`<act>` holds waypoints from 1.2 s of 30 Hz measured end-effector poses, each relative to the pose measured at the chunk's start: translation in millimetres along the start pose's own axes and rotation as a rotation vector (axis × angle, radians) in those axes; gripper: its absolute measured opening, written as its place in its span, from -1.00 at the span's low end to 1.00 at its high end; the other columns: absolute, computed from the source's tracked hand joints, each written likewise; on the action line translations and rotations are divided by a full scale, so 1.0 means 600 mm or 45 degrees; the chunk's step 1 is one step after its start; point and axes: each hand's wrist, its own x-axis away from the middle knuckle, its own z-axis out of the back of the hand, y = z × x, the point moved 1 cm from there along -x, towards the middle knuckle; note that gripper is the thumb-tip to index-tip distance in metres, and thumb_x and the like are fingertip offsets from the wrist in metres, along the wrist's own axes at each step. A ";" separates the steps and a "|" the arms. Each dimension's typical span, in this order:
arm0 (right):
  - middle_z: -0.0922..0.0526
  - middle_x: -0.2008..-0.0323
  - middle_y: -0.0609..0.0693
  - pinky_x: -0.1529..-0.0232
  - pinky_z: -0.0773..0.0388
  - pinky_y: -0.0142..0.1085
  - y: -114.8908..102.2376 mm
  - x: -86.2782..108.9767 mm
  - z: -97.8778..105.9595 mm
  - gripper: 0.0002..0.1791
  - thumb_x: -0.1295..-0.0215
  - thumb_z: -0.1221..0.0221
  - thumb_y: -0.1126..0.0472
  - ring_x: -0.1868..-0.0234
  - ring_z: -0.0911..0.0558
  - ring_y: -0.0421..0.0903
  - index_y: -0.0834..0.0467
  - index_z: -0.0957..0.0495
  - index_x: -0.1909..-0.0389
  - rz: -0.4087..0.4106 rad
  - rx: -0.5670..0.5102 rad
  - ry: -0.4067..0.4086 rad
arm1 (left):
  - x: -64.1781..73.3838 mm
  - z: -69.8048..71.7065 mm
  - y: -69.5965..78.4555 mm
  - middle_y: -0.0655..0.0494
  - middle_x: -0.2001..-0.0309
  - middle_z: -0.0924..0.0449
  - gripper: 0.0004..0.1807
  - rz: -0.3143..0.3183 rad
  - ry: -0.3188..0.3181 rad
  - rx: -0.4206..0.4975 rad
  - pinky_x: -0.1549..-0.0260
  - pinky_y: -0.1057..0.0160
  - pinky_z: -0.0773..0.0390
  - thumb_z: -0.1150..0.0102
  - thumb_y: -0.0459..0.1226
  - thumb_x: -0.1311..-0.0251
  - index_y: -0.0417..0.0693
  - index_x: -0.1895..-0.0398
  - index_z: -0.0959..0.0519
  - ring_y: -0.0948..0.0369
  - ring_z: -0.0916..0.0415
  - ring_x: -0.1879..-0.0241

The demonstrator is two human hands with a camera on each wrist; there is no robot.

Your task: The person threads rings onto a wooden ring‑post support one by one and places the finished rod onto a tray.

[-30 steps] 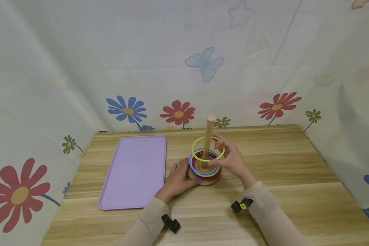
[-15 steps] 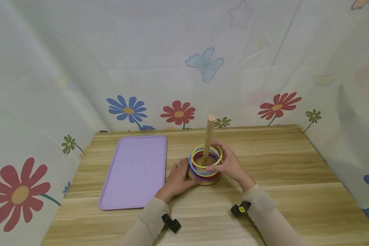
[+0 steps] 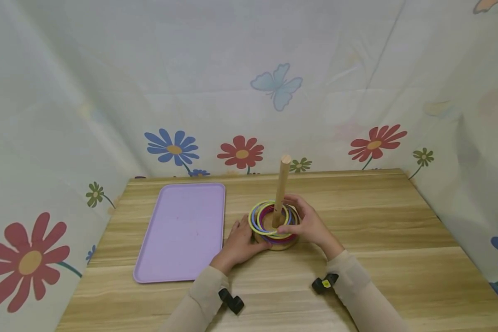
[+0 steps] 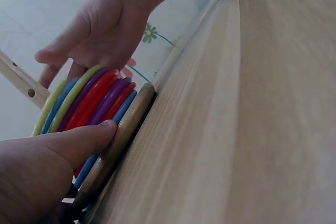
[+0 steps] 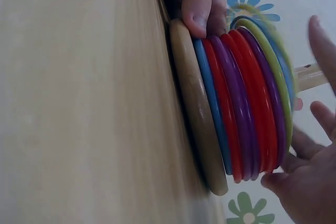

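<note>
A wooden ring stand with an upright peg and a round base stands on the table. Yellow, blue, purple and red rings are stacked around its peg. The topmost yellow ring lies shifted left over the stack, still encircling the peg. My left hand holds the base from the left, its thumb against the base and lowest rings. At the right of the stack is my right hand, its fingers spread and holding nothing; the right wrist view shows its fingers apart near the peg.
A purple tray lies left of the stand on the wooden table. Behind the table hangs a white cloth printed with flowers and a butterfly. Each wrist wears a small black camera.
The yellow ring held in the right hand has come down the peg onto the stack and shifted left. The right hand has let go of it. The left hand has stayed in place.
</note>
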 end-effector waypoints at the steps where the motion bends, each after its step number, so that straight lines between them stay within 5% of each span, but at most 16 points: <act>1: -0.45 -0.41 0.34 -0.54 -0.14 0.22 0.001 0.000 -0.001 -0.04 0.00 -0.61 0.39 -0.51 -0.34 0.24 0.35 -0.34 -0.44 0.004 0.009 -0.001 | 0.000 -0.001 0.000 -0.18 -0.60 -0.22 0.04 -0.006 0.007 -0.003 -0.60 -0.24 0.21 -0.44 0.16 -0.25 -0.08 -0.66 -0.20 -0.12 0.02 -0.64; 13: -0.45 -0.43 0.30 -0.55 -0.16 0.20 -0.002 0.000 -0.002 -0.18 -0.15 -0.52 0.41 -0.55 -0.29 0.27 0.31 -0.40 -0.44 -0.081 0.115 0.000 | -0.003 -0.002 -0.002 -0.14 -0.62 -0.18 0.05 0.002 0.011 -0.009 -0.61 -0.20 0.25 -0.43 0.21 -0.24 -0.06 -0.66 -0.21 -0.06 0.04 -0.65; 20: -0.49 -0.43 0.23 -0.50 -0.21 0.30 -0.024 -0.006 -0.009 -0.35 -0.36 -0.43 0.22 -0.53 -0.33 0.27 0.17 -0.46 -0.43 -0.109 0.298 0.048 | 0.000 0.000 0.000 -0.30 -0.62 -0.09 0.03 0.016 -0.034 -0.045 -0.61 -0.22 0.23 -0.34 0.22 -0.30 -0.10 -0.67 -0.19 -0.18 0.13 -0.65; 27: -0.49 -0.39 0.34 -0.52 -0.20 0.22 -0.044 -0.016 -0.015 -0.50 -0.47 -0.30 0.34 -0.57 -0.28 0.24 0.32 -0.48 -0.37 -0.006 0.164 0.076 | 0.009 -0.001 0.004 -0.25 -0.67 0.04 0.02 0.038 -0.071 -0.096 -0.61 -0.22 0.28 -0.20 0.27 -0.38 -0.08 -0.69 -0.13 -0.20 0.29 -0.67; 36: -0.62 -0.25 0.30 -0.48 -0.33 0.14 -0.058 -0.022 -0.014 -0.54 -0.47 -0.27 0.38 -0.43 -0.48 0.24 0.39 -0.50 -0.32 0.043 0.127 0.106 | 0.017 0.005 0.009 -0.24 -0.67 0.04 0.13 0.035 -0.047 -0.107 -0.58 -0.30 0.23 -0.25 0.24 -0.38 -0.18 -0.72 0.05 -0.20 0.24 -0.67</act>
